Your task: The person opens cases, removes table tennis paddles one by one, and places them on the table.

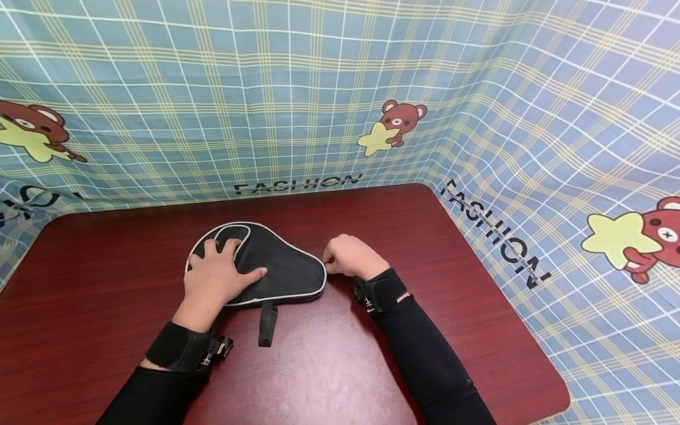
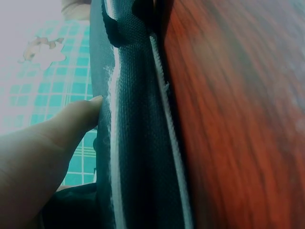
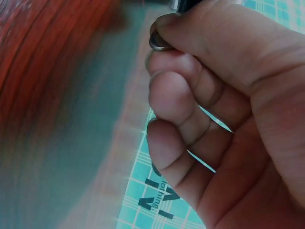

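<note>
A black table tennis paddle case [image 1: 287,268] with white piping lies flat on the table, its narrow end pointing right. My left hand [image 1: 212,277] rests on the wide end with fingers spread across its curved pocket. From the left wrist the case's side band [image 2: 136,119] shows between two white cords, and the thumb [image 2: 71,119] touches the top edge. At the narrow tip, my right hand [image 1: 353,257] has its fingers curled. Its thumb and index finger pinch a small dark metal zipper pull [image 3: 161,42], partly hidden by the fingers.
A short black strap [image 1: 268,323] sticks out from the case's near edge onto the dark red wooden table [image 1: 319,378]. Checked cloth [image 1: 297,106] with printed bears hangs behind the table and along its right side.
</note>
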A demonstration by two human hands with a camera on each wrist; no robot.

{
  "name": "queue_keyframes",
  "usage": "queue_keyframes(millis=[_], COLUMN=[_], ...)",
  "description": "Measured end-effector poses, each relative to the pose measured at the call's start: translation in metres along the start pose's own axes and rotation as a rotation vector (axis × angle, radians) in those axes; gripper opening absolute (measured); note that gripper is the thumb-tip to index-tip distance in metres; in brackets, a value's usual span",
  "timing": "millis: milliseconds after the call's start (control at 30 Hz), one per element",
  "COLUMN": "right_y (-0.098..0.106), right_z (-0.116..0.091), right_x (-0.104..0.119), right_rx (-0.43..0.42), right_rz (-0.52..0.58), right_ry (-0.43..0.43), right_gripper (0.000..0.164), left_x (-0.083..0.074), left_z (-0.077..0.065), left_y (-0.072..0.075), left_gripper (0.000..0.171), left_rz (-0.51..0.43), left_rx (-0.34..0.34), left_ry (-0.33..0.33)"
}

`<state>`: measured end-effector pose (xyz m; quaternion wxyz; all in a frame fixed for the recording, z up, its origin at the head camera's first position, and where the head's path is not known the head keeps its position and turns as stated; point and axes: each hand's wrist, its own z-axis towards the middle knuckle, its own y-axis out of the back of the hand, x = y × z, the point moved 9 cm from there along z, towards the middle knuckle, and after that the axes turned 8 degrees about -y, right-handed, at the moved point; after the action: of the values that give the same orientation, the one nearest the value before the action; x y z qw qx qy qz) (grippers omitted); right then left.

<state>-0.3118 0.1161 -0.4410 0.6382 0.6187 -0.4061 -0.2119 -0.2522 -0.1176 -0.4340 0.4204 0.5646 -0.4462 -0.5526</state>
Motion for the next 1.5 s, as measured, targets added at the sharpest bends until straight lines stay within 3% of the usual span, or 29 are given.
queue_keyframes(millis=[667, 800, 1067, 1267, 1500], right_y=[-0.003, -0.002, 0.001, 0.000, 0.001], right_z=[-0.005, -0.004, -0.002, -0.002, -0.001], right_x=[-0.009, -0.008, -0.008, -0.011, -0.009], right_rx=[0.047, 0.040, 0.026, 0.030, 0.008], right_rz=[0.042, 0.046, 0.050, 0.028, 0.009], right_ry=[-0.039, -0.026, -0.027, -0.052, -0.043], right_gripper=[0.030, 0.031, 0.033, 0.030, 0.024], left_x=[-0.001, -0.001, 0.005, -0.003, -0.003], left_z=[-0.004, -0.004, 0.003, 0.004, 0.004], left_y=[-0.004, 0.003, 0.011, 0.010, 0.004], left_gripper=[0.102, 0.095, 0.088, 0.079, 0.061], left_rz=[-0.016, -0.048, -0.105, -0.095, -0.071], left_rx=[0.017, 0.006, 0.018, 0.017, 0.053], left_ry=[0.009, -0.055, -0.272, -0.420, -0.415])
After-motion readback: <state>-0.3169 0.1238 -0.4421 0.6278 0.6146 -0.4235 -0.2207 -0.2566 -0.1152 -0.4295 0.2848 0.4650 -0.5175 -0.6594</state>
